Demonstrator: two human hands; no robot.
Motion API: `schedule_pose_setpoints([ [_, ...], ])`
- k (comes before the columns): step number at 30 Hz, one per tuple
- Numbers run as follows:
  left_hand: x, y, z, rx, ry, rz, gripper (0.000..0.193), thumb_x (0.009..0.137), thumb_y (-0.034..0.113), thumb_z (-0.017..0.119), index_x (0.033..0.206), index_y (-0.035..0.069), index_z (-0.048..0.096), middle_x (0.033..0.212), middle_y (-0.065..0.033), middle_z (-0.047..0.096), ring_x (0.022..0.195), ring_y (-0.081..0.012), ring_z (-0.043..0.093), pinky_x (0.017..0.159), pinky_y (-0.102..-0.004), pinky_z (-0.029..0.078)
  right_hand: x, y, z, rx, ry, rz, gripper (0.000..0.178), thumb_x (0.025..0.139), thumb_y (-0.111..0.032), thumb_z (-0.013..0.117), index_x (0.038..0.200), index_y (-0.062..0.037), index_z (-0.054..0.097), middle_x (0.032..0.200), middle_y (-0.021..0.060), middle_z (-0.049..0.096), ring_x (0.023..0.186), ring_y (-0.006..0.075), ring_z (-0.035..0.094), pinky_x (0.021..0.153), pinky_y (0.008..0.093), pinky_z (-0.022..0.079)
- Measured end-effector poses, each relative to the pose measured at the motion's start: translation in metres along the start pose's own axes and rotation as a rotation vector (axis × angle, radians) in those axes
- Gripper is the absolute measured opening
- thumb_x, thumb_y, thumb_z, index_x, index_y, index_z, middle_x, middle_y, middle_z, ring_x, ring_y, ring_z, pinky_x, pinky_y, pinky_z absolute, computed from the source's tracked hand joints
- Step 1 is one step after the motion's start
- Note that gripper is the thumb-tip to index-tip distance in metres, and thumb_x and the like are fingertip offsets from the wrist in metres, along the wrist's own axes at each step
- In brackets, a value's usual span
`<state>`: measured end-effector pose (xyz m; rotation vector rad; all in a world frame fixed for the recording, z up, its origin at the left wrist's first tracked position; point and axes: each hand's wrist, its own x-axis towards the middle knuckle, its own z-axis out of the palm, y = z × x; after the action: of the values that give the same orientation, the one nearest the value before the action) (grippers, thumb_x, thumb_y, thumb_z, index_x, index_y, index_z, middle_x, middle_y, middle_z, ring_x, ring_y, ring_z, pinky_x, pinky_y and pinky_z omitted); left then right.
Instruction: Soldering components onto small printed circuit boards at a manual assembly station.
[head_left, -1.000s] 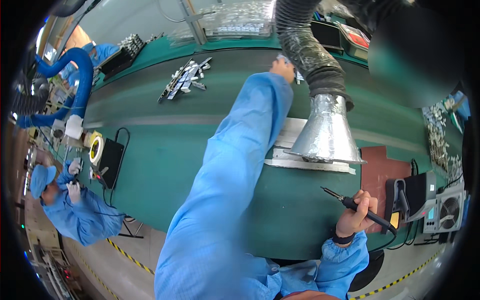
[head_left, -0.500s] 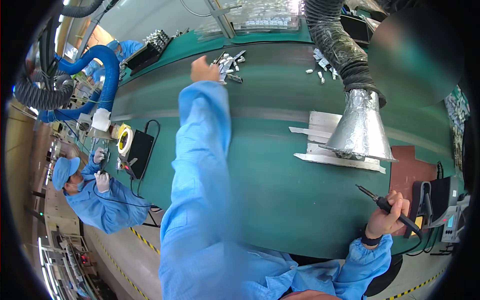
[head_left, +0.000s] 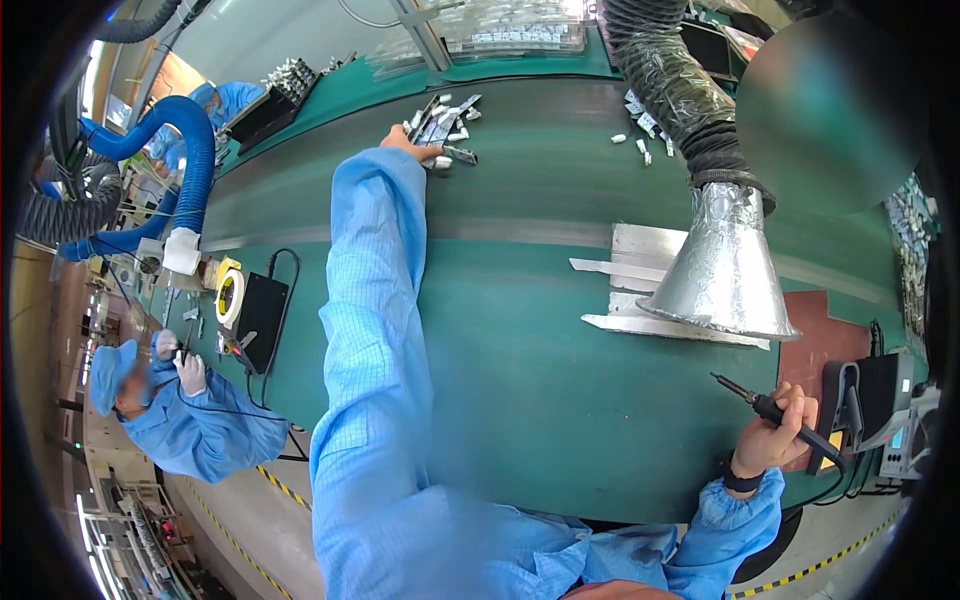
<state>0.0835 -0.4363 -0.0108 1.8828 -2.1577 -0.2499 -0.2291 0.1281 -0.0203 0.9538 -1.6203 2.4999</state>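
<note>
At the far end of my outstretched left arm, my left hand (head_left: 408, 146) is at the near edge of a loose pile of small white parts and flat grey strips (head_left: 437, 124). Its thumb and fingers are spread around that edge, touching it; the fingertips are partly hidden among the pieces. A dark, narrow piece (head_left: 461, 155) lies just right of the thumb. Low on the right, my right hand (head_left: 774, 430) is wrapped around the black handle of a soldering iron (head_left: 758, 400). Its tip points up and left, over the green bench mat (head_left: 530, 400).
A foil-wrapped fume hood (head_left: 722, 265) hangs above a whitish metal fixture (head_left: 640, 245). The soldering station (head_left: 880, 400) stands right, beside a reddish-brown mat (head_left: 805, 335). More small parts (head_left: 645, 140) lie farther back. At left are a black box (head_left: 266, 322), a tape roll (head_left: 230, 298) and a co-worker (head_left: 190, 410).
My left hand has come down onto the pile's near edge, and its fingers have spread. The view has shifted slightly. My right hand keeps its hold on the soldering iron.
</note>
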Motion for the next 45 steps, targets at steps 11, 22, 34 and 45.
schedule_pose_setpoints([
  [11,0.007,-0.006,-0.011,-0.063,0.062,-0.022,0.088,0.057,0.043,0.085,0.126,-0.001,0.052,0.121,-0.0187,0.059,0.112,-0.0295,0.058,0.096,-0.0353,0.044,0.004,0.003,0.008,0.003,-0.001,0.006,0.022,0.092,-0.011,0.046,0.072,-0.0049,0.039,0.069,0.005,0.041,0.068,0.0146,0.034,0.064,0.0304,0.03],
  [22,-0.135,-0.015,-0.104,-0.597,-0.113,0.092,0.084,0.065,0.01,0.083,0.133,-0.007,0.036,0.103,-0.0138,0.064,0.093,-0.0173,0.062,0.084,-0.0276,0.047,-0.002,-0.004,0.004,0.039,0.008,0.03,0.021,0.093,-0.008,0.047,0.074,-0.0007,0.045,0.072,0.0043,0.044,0.068,0.0124,0.037,0.066,0.0271,0.035],
  [34,-0.407,0.046,-0.093,-0.461,-0.439,0.531,0.087,0.062,0.011,0.084,0.135,-0.002,0.038,0.114,-0.0146,0.057,0.107,-0.0238,0.056,0.095,-0.0329,0.043,0.002,0.003,0.004,0.082,0.007,0.046,0.016,0.091,-0.008,0.049,0.082,0.0035,0.057,0.076,0.0048,0.051,0.076,0.0145,0.048,0.074,0.0282,0.041],
  [45,-0.404,0.057,-0.076,-0.435,-0.621,0.917,0.055,0.076,0.014,0.073,0.126,0.003,0.052,0.13,-0.0167,0.05,0.125,-0.0338,0.044,0.105,-0.0437,0.034,0.005,-0.007,0.006,0.097,0.1,0.095,0.013,0.089,-0.005,0.052,0.079,0.0027,0.056,0.075,0.0064,0.054,0.073,0.0147,0.049,0.074,0.0296,0.042],
])
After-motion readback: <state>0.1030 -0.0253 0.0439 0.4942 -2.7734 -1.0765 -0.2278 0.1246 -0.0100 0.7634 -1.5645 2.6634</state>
